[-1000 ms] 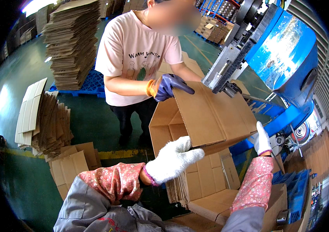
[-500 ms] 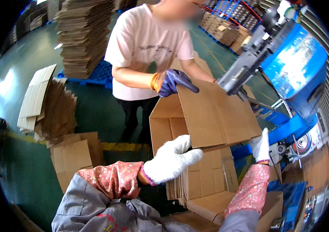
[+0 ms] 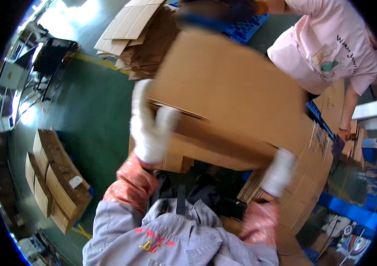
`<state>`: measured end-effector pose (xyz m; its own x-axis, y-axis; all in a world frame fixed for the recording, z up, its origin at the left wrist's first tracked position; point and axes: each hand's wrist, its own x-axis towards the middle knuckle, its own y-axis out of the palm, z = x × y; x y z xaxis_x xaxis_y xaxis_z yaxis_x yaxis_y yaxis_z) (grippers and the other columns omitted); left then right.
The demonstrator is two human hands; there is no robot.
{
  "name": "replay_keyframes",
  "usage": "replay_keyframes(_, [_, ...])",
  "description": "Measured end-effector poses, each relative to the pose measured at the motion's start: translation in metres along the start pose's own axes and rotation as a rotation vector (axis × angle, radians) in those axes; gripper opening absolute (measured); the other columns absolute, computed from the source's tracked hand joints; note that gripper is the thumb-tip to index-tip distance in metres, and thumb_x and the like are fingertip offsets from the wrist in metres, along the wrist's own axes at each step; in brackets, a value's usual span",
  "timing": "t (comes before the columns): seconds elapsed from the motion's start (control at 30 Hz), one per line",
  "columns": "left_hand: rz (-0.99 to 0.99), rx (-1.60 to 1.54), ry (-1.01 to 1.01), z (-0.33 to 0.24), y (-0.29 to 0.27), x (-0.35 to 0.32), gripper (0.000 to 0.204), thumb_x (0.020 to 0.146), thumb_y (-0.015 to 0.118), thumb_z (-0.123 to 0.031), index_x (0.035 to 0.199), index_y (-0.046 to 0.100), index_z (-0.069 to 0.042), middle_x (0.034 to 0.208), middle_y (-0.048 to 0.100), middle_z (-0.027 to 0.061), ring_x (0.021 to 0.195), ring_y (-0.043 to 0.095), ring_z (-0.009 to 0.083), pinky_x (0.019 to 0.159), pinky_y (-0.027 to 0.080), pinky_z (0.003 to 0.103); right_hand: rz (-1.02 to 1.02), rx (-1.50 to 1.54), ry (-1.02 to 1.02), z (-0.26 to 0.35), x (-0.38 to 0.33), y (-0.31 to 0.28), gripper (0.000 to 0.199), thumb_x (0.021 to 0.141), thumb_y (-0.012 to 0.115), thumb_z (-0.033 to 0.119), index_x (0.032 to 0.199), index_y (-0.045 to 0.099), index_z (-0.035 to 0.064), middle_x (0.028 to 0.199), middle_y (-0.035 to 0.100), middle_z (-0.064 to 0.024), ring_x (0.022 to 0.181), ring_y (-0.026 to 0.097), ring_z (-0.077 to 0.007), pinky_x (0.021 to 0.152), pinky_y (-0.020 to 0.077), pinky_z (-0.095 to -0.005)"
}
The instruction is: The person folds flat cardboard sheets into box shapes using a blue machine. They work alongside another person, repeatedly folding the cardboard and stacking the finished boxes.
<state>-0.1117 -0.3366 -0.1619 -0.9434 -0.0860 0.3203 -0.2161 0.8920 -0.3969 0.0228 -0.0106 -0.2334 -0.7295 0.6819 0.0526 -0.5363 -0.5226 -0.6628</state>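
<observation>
A brown cardboard box (image 3: 232, 84) is tilted in front of me, a broad panel facing up and its near side in shadow. My left hand (image 3: 150, 128), in a white knit glove, is closed around its left edge, the thumb apart from the fingers. At the near right corner my right hand (image 3: 279, 173), also white-gloved, grips the box; motion blurs its fingers. A co-worker in a pink T-shirt (image 3: 317, 48) stands at the far right. One dark-gloved co-worker's hand (image 3: 224, 13) blurs across the top, above the box; the other (image 3: 337, 144) hangs low beside cardboard.
Flat cardboard is piled at the back left (image 3: 130, 35), near a blue pallet (image 3: 248, 26). More bundled cardboard (image 3: 57, 181) lies on the floor at left. Large cardboard sheets (image 3: 303, 190) stand close on my right, before a blue machine beam (image 3: 352, 210).
The box has swung to the left and nearer to me, with my hands on it. My view has turned left. The co-worker's hand has come off the box's edge and now shows at the top.
</observation>
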Motion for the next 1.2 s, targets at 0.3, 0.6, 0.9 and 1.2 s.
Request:
replay_keyframes(0.3, [0.833, 1.074, -0.371, 0.284, 0.091, -0.071, 0.100, 0.080, 0.077, -0.044, 0.160, 0.028, -0.007, 0.166, 0.024, 0.0195, 0.145, 0.038, 0.0367, 0.116, 0.040, 0.040, 0.823, -0.231, -0.018, -0.045, 0.011, 0.032, 0.076, 0.096, 0.060, 0.051, 0.150, 0.043, 0.0010, 0.155, 0.044, -0.0234, 0.143, 0.044, -0.0362, 0.119, 0.0340, -0.0416])
replay_keyframes(0.6, [1.500, -0.603, 0.844, -0.126, 0.342, -0.306, 0.107, 0.067, 0.091, -0.045, 0.149, 0.042, 0.004, 0.150, 0.044, 0.0322, 0.142, 0.041, 0.0467, 0.118, 0.034, 0.051, -0.245, -0.997, 0.788, -0.171, -0.089, -0.603, 0.080, 0.090, 0.060, 0.058, 0.146, 0.051, 0.0015, 0.151, 0.050, -0.0213, 0.141, 0.046, -0.0360, 0.117, 0.0367, -0.0408])
replay_keyframes(0.9, [2.043, -0.565, 1.260, -0.309, 0.355, -0.486, 0.114, 0.067, 0.088, -0.048, 0.153, 0.030, -0.001, 0.149, 0.046, 0.0249, 0.116, 0.063, 0.0383, 0.086, 0.057, 0.044, 0.135, -1.109, 1.387, -0.319, -0.183, -0.695, 0.077, 0.089, 0.053, 0.070, 0.128, 0.069, 0.0053, 0.137, 0.061, -0.0212, 0.130, 0.057, -0.0368, 0.109, 0.0432, -0.0467])
replay_keyframes(1.2, [1.638, -0.490, 1.255, -0.238, 0.355, -0.319, 0.055, 0.068, 0.075, -0.020, 0.118, 0.064, -0.001, 0.109, 0.068, 0.0186, 0.089, 0.070, 0.0352, 0.073, 0.059, 0.045, 0.277, -1.031, 0.994, -0.209, -0.064, -0.602, 0.079, 0.086, 0.052, 0.076, 0.091, 0.080, 0.0028, 0.098, 0.075, -0.0227, 0.094, 0.072, -0.0381, 0.086, 0.0543, -0.0468])
